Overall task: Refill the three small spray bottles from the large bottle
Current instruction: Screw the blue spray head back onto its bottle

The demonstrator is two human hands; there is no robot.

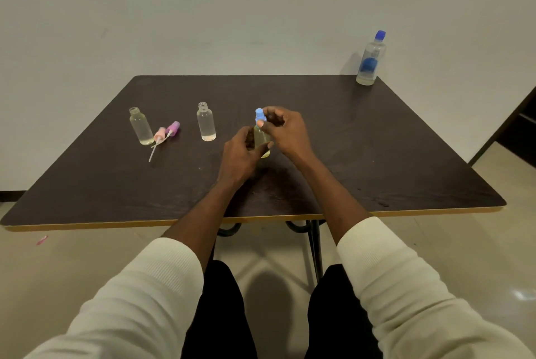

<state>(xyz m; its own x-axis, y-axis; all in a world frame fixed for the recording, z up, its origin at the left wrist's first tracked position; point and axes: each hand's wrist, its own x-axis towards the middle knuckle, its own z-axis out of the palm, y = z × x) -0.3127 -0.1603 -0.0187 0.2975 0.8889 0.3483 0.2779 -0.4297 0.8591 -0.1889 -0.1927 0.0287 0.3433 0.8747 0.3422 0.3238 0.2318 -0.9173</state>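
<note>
Your left hand [243, 149] grips the small clear spray bottle of yellowish liquid [262, 142] upright at mid-worktop, while your right hand [282, 129] pinches its blue spray cap [260, 114] in its fingers. Hold the body steady and turn only the cap. To the left stand two small uncapped clear bottles [206, 125] [141, 126], with pink and purple spray heads [166, 132] lying between them. The large blue-capped clear bottle [371, 59] stands well apart at the dark worktop's [377, 155] far right corner. Nothing blocks your reach.

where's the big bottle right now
In the head view, the large bottle with the blue cap stands upright at the table's far right corner by the wall, well apart from both hands.
</note>
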